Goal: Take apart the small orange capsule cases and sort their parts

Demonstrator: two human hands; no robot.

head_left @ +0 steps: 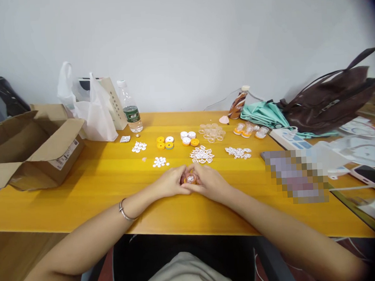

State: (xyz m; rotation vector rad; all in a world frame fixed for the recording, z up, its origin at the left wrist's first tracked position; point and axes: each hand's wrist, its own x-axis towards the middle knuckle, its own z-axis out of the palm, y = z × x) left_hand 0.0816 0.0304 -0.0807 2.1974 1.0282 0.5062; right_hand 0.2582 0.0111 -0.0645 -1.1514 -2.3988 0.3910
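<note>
Near the middle of the yellow wooden table (pixel 93 200), my left hand (pixel 173 181) and my right hand (pixel 210 182) meet around one small round piece (pixel 190 179) with an orange base and a clear top. Fingers of both hands wrap its sides, and its underside is hidden. Just beyond lie white leaf-shaped cutouts (pixel 201 154), small white discs (pixel 160 161) and white parts (pixel 139 147). Farther back are round orange and white bases (pixel 165 142), more bases (pixel 190 138) and clear domed covers (pixel 211 132). Several similar orange-based pieces with clear tops (pixel 247 131) stand at the right.
An open cardboard box (pixel 46 152) sits at the left, beside a white plastic bag (pixel 94 112) and a water bottle (pixel 132 112). At the right are a brown drink bottle (pixel 238 103), a teal cloth bundle (pixel 264 115), a dark bag (pixel 330 99), a power strip (pixel 289 139) and cables.
</note>
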